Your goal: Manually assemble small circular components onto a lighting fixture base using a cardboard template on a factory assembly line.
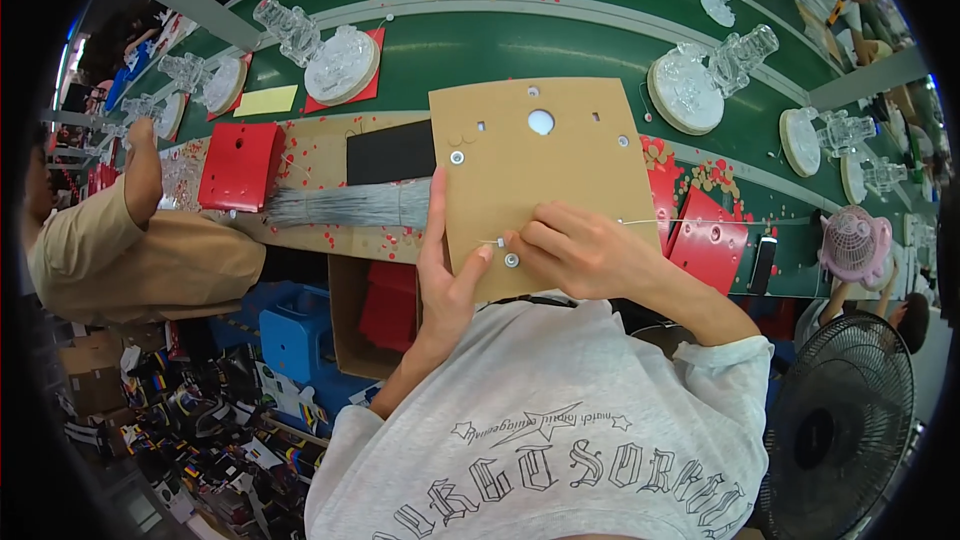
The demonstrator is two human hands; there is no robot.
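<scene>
Right hand (curled) beside left hand.

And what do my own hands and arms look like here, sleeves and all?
Your left hand and right hand are bare: no gloves. The visible forearms are uncovered too, with no watch or bracelet that I can see. Loose, light grey sleeves end near the elbows.

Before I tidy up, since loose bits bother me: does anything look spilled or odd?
Small red round scraps lie strewn over the brown cardboard sheet left of the held tan board, and small tan discs are scattered by shiny red panels at right, looking like unswept waste.
</scene>
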